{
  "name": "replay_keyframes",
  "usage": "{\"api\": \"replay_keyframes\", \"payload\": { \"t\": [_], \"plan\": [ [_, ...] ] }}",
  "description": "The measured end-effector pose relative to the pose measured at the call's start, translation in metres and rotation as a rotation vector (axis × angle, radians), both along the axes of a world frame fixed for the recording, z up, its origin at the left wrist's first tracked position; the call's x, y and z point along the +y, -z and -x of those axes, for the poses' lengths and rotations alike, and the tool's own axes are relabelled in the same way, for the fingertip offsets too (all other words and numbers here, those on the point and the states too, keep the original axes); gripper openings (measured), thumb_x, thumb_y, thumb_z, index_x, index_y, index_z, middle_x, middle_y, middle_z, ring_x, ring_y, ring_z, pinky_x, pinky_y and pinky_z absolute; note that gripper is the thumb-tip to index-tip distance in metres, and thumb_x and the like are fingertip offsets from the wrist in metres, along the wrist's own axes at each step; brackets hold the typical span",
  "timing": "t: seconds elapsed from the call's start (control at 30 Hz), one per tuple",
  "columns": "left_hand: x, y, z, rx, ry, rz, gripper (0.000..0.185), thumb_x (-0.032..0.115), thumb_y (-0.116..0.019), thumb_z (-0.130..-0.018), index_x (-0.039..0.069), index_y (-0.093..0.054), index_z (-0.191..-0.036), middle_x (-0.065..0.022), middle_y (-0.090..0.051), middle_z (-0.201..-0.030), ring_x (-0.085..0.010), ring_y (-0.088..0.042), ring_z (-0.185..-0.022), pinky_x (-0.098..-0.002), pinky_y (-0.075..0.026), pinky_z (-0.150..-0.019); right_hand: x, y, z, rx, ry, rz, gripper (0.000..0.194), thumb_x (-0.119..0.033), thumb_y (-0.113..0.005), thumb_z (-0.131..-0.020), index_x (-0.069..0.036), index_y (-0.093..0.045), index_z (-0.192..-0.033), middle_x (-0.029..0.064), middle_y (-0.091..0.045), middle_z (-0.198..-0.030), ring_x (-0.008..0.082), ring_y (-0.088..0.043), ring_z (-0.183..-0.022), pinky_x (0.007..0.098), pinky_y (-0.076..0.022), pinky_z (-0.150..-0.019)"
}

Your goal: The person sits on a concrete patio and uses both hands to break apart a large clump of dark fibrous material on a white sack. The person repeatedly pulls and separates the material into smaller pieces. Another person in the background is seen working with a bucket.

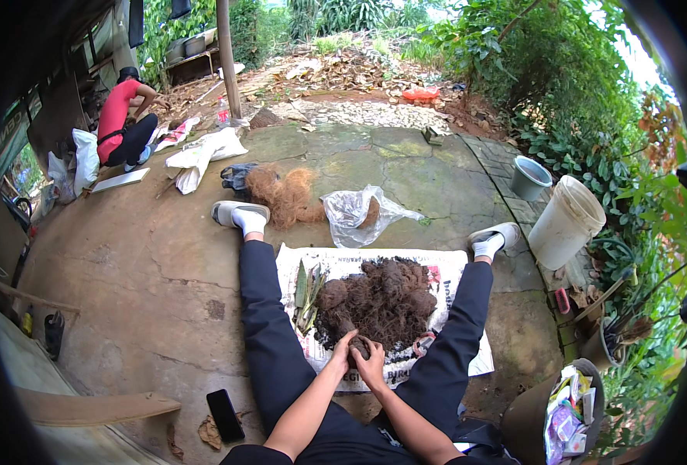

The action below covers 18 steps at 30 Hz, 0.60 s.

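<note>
Both my left hand (342,352) and my right hand (371,364) cup a rounded clump of dark soil and fibre (360,347), pressing it from either side. It sits at the near edge of a heap of dark, fibrous soil (398,302). A rounded soil ball (332,293) rests at the heap's left side. Farther left lie a few cut or uprooted green plants with long leaves (307,296). All of this is on a flattened white woven sack (480,361) bearing print, spread between my legs.
Beyond the sack lie brown coconut fibre (282,195) and a clear plastic bag (349,216). A white bucket (565,224), a grey bucket (530,179) and a rubbish bin (529,401) stand right. A phone (225,415) lies near left. Another person (121,119) crouches far left.
</note>
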State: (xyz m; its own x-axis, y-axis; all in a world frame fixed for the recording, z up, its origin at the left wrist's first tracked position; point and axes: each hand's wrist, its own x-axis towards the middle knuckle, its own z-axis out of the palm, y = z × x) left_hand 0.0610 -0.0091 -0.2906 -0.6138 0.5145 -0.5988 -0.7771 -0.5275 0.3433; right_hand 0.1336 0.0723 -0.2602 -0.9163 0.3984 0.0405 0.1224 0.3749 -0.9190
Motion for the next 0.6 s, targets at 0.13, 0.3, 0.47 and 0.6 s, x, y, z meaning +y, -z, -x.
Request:
{"api": "replay_keyframes", "payload": {
  "t": [0.13, 0.3, 0.47, 0.6],
  "plan": [
    [0.007, 0.008, -0.003, -0.006, -0.066, 0.078, 0.023, 0.032, -0.062, -0.08, 0.009, -0.06, -0.081, -0.0057, -0.062, -0.075, -0.0194, -0.06, -0.064, -0.0329, -0.051, -0.064, 0.001, 0.002, 0.004, 0.028, 0.147, 0.029, 0.045, -0.028, -0.067, -0.074, -0.006, -0.058, -0.112, 0.0192, -0.046, -0.11, 0.0329, -0.044, -0.108, 0.0391, -0.0353, -0.095],
    [0.002, 0.01, -0.005, 0.004, -0.027, 0.065, 0.027, 0.034, -0.059, -0.081, 0.008, -0.061, -0.082, -0.0072, -0.064, -0.076, -0.0208, -0.062, -0.066, -0.0333, -0.052, -0.065, 0.006, 0.009, 0.009, -0.056, 0.078, 0.223, 0.044, -0.027, -0.066, -0.076, -0.003, -0.056, -0.113, 0.0181, -0.049, -0.11, 0.0306, -0.054, -0.099, 0.0362, -0.0433, -0.089],
    [-0.001, 0.002, -0.002, -0.011, -0.063, -0.018, 0.037, 0.042, -0.053, -0.083, 0.005, -0.06, -0.086, -0.0098, -0.064, -0.078, -0.0251, -0.063, -0.07, -0.0371, -0.052, -0.067, 0.008, -0.009, 0.01, 0.014, -0.074, 0.012, 0.048, -0.03, -0.067, -0.076, -0.001, -0.056, -0.113, 0.0195, -0.054, -0.107, 0.0311, -0.056, -0.099, 0.0363, -0.0446, -0.087],
    [-0.008, 0.009, 0.004, -0.003, -0.134, -0.022, 0.033, 0.037, -0.055, -0.082, 0.004, -0.06, -0.085, -0.0098, -0.064, -0.078, -0.0238, -0.063, -0.07, -0.0366, -0.053, -0.069, 0.043, -0.045, 0.023, -0.059, -0.181, -0.289, 0.042, -0.032, -0.067, -0.075, -0.002, -0.061, -0.103, 0.0168, -0.06, -0.095, 0.0301, -0.06, -0.09, 0.0374, -0.0468, -0.081]
  ]
}}
